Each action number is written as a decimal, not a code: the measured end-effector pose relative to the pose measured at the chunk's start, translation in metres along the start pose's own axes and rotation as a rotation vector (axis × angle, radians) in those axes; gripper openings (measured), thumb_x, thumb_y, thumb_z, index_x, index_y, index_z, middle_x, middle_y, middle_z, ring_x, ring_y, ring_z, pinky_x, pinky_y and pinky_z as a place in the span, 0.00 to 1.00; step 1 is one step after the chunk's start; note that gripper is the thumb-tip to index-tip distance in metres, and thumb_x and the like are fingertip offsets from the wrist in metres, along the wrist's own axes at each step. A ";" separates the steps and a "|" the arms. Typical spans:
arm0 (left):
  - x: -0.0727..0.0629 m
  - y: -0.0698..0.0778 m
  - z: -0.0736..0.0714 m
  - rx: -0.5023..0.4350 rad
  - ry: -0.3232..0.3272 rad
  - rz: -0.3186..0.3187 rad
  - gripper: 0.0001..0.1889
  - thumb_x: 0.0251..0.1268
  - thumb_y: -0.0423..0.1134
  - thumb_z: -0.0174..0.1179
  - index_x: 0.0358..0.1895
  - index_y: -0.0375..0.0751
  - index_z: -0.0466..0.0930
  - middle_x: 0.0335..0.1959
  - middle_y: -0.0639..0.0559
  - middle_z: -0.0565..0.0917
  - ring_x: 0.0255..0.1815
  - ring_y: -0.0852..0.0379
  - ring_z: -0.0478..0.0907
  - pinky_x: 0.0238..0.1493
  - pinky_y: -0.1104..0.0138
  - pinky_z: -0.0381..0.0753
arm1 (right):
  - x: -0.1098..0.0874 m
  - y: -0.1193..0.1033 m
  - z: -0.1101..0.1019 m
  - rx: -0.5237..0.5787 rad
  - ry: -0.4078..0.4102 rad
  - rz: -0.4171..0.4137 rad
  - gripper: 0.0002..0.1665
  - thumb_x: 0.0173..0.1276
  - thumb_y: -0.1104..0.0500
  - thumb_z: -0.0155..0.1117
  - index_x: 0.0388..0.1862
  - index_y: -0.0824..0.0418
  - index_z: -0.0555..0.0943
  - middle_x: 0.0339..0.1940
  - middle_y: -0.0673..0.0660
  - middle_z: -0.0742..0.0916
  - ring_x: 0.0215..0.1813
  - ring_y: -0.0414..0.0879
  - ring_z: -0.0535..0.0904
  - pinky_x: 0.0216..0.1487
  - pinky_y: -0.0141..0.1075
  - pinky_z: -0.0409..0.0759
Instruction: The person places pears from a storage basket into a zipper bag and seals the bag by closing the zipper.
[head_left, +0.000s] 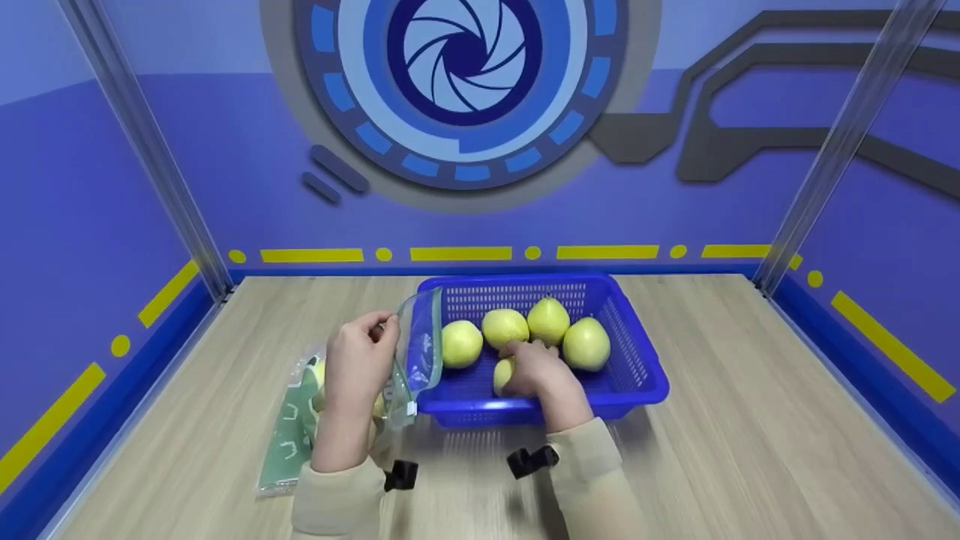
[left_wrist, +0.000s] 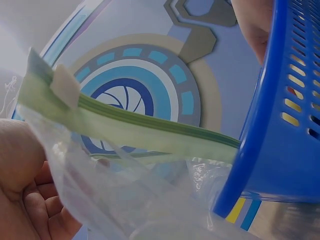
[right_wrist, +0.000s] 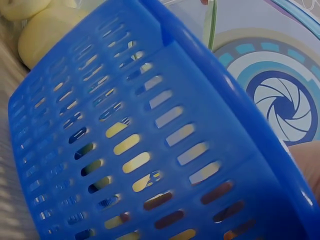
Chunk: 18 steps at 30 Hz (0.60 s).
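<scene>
My left hand [head_left: 360, 360] pinches the upper edge of a clear zip bag [head_left: 418, 345] with a green band and a white slider, holding its mouth up beside the basket. In the left wrist view the bag's green zip strip [left_wrist: 150, 122] runs across to the basket rim. Yellow-green fruits, pear-like in shape, show in the lower part of the bag. My right hand [head_left: 544, 373] reaches over the near rim of the blue basket [head_left: 645, 386] and grips a yellow-green pear [head_left: 503, 375], partly hidden by the fingers. Several other pears [head_left: 587, 345] lie around it in the basket.
The slotted basket stands on a wood-grain table [head_left: 750, 420]. Green printed bag film [head_left: 285, 431] lies spread at the left, partly under my left forearm. Blue panels [head_left: 480, 225] with metal corner posts enclose the back and sides.
</scene>
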<state>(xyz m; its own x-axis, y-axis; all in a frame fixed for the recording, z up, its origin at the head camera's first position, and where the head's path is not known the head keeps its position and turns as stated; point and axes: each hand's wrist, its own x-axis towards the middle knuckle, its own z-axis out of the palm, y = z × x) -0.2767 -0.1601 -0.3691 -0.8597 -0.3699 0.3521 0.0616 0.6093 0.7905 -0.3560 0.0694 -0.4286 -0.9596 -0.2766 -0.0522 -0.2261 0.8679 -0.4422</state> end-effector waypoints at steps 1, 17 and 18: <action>0.000 0.000 0.000 0.001 0.001 0.001 0.13 0.72 0.39 0.59 0.45 0.35 0.90 0.24 0.48 0.81 0.26 0.54 0.74 0.32 0.65 0.71 | 0.000 0.000 0.000 -0.002 -0.011 -0.006 0.34 0.48 0.59 0.80 0.58 0.58 0.84 0.58 0.66 0.85 0.62 0.67 0.77 0.63 0.58 0.77; -0.001 0.001 -0.001 -0.002 0.000 0.021 0.13 0.72 0.38 0.59 0.45 0.34 0.90 0.24 0.47 0.81 0.25 0.54 0.73 0.31 0.65 0.70 | 0.001 0.001 0.001 0.025 0.003 -0.068 0.32 0.47 0.61 0.78 0.56 0.60 0.85 0.52 0.60 0.89 0.57 0.58 0.84 0.61 0.51 0.80; -0.001 0.001 0.000 0.000 0.001 0.019 0.13 0.72 0.38 0.59 0.45 0.34 0.90 0.24 0.47 0.81 0.25 0.54 0.73 0.31 0.65 0.70 | 0.001 0.001 0.000 0.029 0.010 -0.074 0.32 0.47 0.61 0.78 0.56 0.60 0.85 0.52 0.61 0.89 0.56 0.58 0.84 0.61 0.51 0.80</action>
<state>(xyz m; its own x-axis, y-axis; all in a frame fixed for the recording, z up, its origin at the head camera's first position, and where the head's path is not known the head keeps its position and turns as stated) -0.2759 -0.1596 -0.3686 -0.8578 -0.3590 0.3678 0.0779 0.6165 0.7835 -0.3570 0.0702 -0.4294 -0.9423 -0.3347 -0.0094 -0.2912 0.8329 -0.4706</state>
